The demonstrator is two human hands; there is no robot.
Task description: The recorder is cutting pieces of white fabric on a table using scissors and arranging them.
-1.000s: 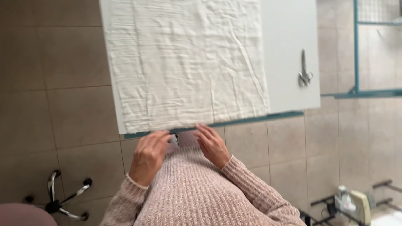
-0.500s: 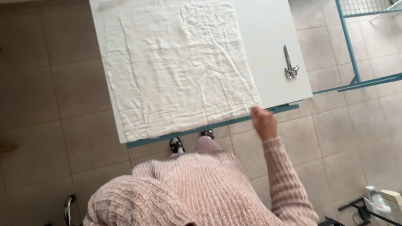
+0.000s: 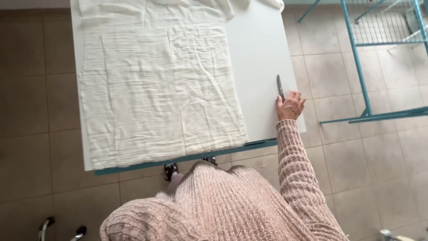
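The right hand (image 3: pixel 290 105) closes loosely over the handles of the dark metal scissors (image 3: pixel 280 87) lying near the white table's (image 3: pixel 261 58) right edge, blades pointing away, just beside the crinkled cream cloth (image 3: pixel 160 89) spread flat; the left hand is unseen.

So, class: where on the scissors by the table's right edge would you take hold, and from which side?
Take the scissors by the handle end, under the right hand, coming from the near side. The closed blades point away along the white table, clear of the cloth.
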